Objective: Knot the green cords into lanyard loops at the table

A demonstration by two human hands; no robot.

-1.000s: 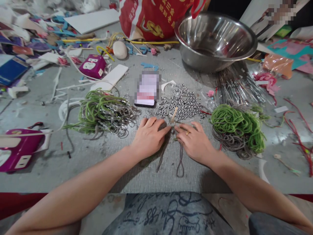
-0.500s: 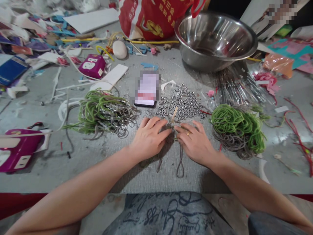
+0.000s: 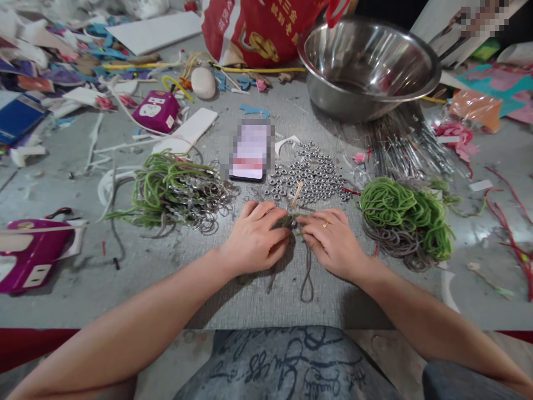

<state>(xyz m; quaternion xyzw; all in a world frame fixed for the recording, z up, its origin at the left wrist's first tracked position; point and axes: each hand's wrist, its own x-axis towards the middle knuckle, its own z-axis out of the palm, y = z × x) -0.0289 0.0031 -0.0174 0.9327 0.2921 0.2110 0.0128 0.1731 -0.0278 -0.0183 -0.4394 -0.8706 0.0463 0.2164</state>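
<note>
My left hand (image 3: 259, 236) and my right hand (image 3: 333, 239) meet at the middle of the table, fingertips pinched on a cord (image 3: 307, 278). Its grey loop hangs toward me below the right fingers, and a green part shows between the hands. Fingers hide most of the place where they grip. Just beyond the fingertips stands a small tan stick (image 3: 297, 194), next to a spread of silver beads (image 3: 312, 175). To the left lies a bundle of green and grey cords (image 3: 166, 189) with shiny metal-looking pieces; to the right, another bundle of green and grey cords (image 3: 403, 219).
A phone (image 3: 250, 150) lies beyond my left hand. Farther back are a steel bowl (image 3: 370, 105), a red bag (image 3: 258, 33) and thin silvery strips (image 3: 408, 144). Purple devices (image 3: 35, 255) sit at the left, with scraps (image 3: 50, 55) behind. Red cords (image 3: 508, 233) lie at the right.
My right fingers have drawn closer together, and the left fingers have curled in more. More of the green and grey cord shows between the hands. The bundles have not moved.
</note>
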